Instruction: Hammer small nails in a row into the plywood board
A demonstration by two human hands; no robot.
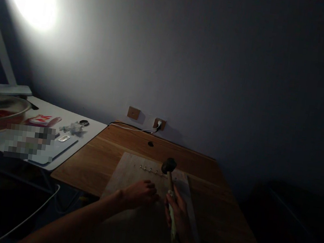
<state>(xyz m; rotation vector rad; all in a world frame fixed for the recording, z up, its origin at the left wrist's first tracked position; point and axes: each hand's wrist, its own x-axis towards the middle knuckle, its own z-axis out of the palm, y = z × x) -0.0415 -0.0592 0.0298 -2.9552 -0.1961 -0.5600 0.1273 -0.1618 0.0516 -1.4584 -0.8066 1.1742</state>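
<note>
My right hand (178,212) is wrapped round the handle of a mallet (172,213), whose dark, rounded head (169,165) points away from me. The mallet is held over the right part of a pale board (126,172). Several small shiny metal pieces (150,170), like nails or screws, form a row near the board's far edge, just beyond my left hand. My left hand (140,193) is low over the middle of the board with its fingers curled; what they hold, if anything, is hidden.
The board lies on a wooden table (92,160) against the wall. Left of it, a white table (62,115) bears a scale (54,151), crumpled plastic (75,128), a red-and-white packet (42,120), a large clear bowl (0,111) and a lamp (1,50). Cables run to a wall socket (159,124).
</note>
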